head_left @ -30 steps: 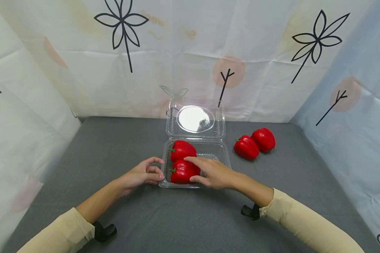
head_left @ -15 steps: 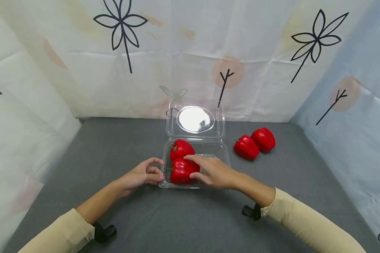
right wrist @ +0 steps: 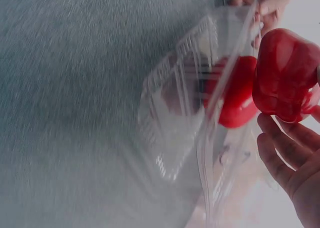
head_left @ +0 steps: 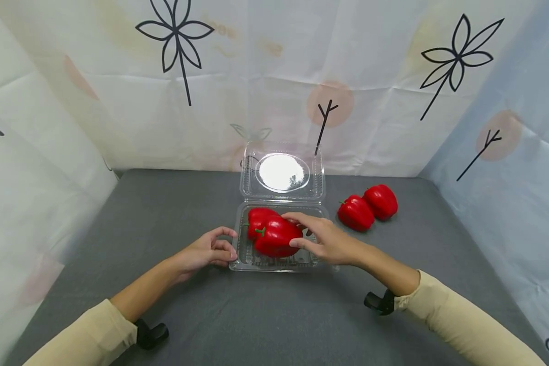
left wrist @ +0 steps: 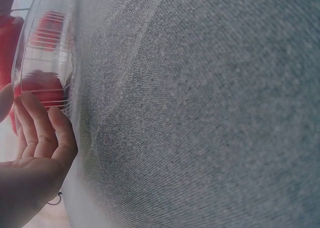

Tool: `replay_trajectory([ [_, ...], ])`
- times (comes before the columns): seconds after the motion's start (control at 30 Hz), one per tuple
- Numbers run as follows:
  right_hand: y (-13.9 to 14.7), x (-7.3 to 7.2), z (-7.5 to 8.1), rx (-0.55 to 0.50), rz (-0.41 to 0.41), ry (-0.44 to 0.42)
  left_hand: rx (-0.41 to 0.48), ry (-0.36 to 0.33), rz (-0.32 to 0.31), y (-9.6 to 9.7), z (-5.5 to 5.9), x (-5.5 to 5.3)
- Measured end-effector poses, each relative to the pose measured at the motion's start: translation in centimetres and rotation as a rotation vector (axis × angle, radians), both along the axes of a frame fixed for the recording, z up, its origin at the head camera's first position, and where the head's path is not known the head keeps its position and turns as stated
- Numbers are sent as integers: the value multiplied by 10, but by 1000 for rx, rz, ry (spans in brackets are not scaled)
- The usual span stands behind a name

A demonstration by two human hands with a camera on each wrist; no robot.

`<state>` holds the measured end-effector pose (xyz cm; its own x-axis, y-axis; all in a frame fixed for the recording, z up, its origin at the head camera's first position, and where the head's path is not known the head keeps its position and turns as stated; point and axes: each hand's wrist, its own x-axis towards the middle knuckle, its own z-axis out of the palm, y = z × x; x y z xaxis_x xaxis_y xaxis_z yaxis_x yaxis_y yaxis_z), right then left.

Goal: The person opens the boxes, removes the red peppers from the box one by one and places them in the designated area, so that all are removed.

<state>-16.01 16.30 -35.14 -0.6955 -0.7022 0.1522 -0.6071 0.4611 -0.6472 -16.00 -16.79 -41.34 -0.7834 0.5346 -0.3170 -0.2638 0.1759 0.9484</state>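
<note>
A clear hinged plastic container [head_left: 251, 267] stands on the grey cloth. My left hand [head_left: 208, 251] pinches its left rim; in the left wrist view the fingers [left wrist: 45, 130] lie against the side wall. One red bell pepper [head_left: 276, 240] is gripped by my right hand [head_left: 327, 241] between thumb and fingers. In the right wrist view the held pepper [right wrist: 282, 75] is raised above the rim. Behind and partly hidden by it, a second red bell pepper [head_left: 257, 216] sits in the container's left side, its green stem to the left.
The container's lid [head_left: 283, 190] leans back, raised, towards the patterned curtain [head_left: 274, 76]. Two more red bell peppers [head_left: 357, 213] lie touching each other on the grey cloth [head_left: 178, 203], right of the container.
My right hand has lifted the front pepper and moved it up and to the right. The pepper behind it has shifted slightly. My left hand stays at the rim.
</note>
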Motion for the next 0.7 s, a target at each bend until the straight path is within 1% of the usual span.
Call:
replay_trajectory([
  [0.1,11,-1,4,3,-32,9,5,6,-4,1,0,0],
  [0.33,38,-4,12,24,-93,78,-4,6,-5,2,1,0],
  [0.5,59,-4,19,4,-145,111,-18,-1,-4,2,2,0],
  [0.7,86,-7,26,15,-236,160,-21,-7,2,2,2,0],
])
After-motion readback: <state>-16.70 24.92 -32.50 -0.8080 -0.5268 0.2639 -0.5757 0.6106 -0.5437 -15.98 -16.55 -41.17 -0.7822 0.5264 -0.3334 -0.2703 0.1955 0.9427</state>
